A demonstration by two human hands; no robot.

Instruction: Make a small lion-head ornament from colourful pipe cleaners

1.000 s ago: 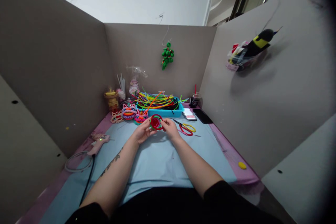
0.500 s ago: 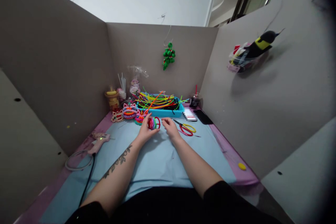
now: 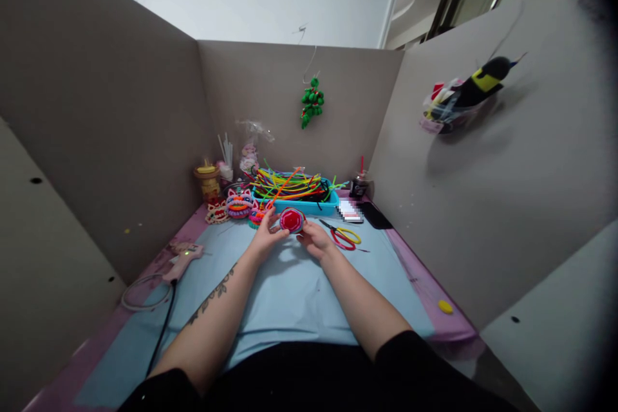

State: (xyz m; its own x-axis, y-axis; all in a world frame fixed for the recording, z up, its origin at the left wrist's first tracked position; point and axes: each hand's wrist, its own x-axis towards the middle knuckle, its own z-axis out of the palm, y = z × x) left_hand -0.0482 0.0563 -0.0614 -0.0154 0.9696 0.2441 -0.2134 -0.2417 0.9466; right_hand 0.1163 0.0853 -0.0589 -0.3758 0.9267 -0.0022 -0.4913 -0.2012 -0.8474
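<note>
Here, the left hand (image 3: 268,234) and the right hand (image 3: 316,239) are both closed lightly on the round red piece (image 3: 292,221), one at each side, near the centre of the frame. Right of them lie the scissors (image 3: 344,237); above, the blue tray (image 3: 309,207) is holding many colourful stems (image 3: 284,185).

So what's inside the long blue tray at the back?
The blue tray holds a heap of colorful fuzzy-looking sticks, yellow, green, orange, red and black. They stick out over the edges. The heap hides the bottom, so I can't see what's underneath.
</note>
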